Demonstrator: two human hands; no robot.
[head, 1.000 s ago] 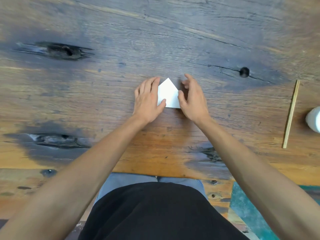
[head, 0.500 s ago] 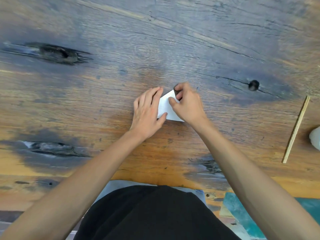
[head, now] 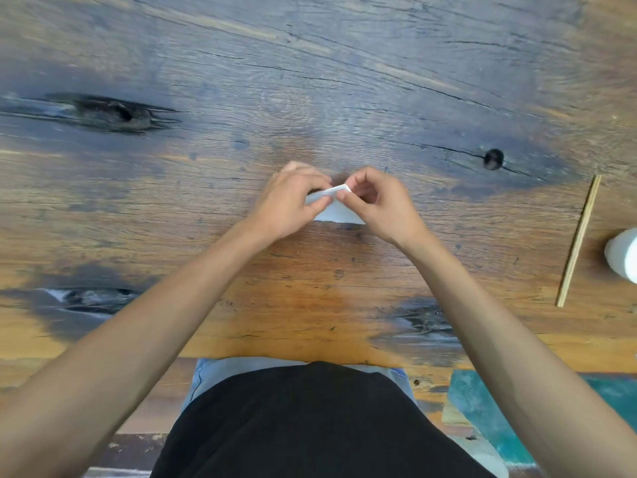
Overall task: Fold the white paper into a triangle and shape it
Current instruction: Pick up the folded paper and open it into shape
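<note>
The white paper, folded small, is at the middle of the wooden table, lifted at its far edge. My left hand pinches the paper's left part between thumb and fingers. My right hand pinches the upper tip of the paper from the right. Both hands meet over the paper and hide most of it; only a lower white wedge and a thin upper strip show.
A thin wooden stick lies at the right, pointing away from me. A white round object sits at the right edge beside it. The table's near edge runs just in front of my body, with a teal surface below right.
The paper lay flat under my hands with its point showing; now both hands have closed on it and raised its far part off the table.
</note>
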